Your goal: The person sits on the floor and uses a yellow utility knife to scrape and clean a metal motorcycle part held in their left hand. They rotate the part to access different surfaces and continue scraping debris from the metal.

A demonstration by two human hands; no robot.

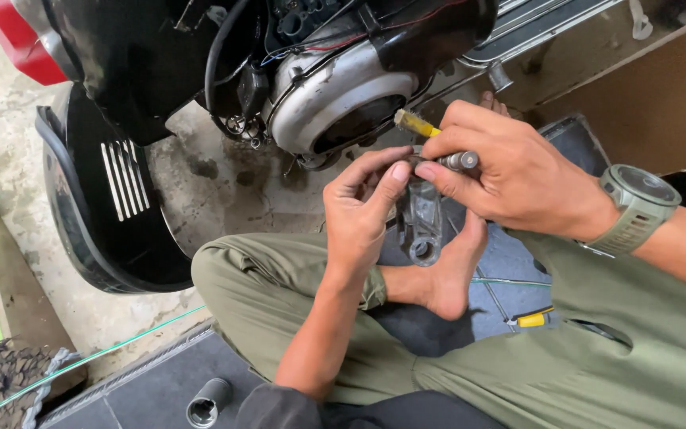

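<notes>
My left hand [363,210] grips a grey cast-metal part [421,225], with the thumb pressed at its top. Above it, my right hand [510,171] holds a screwdriver [416,123] with a yellow translucent handle; its metal shank [460,161] lies between my fingers and meets the top of the part. A grey-green wristwatch [635,208] sits on my right wrist. Both hands work above my bare foot [448,274] and crossed legs in olive trousers [279,286].
A scooter engine with a round silver cover [335,91] hangs just beyond my hands. A detached black side panel [113,206] lies on the concrete at left. A socket [206,403] rests on a grey mat. A yellow-handled tool [532,319] lies by my leg. Brown board [660,103] at right.
</notes>
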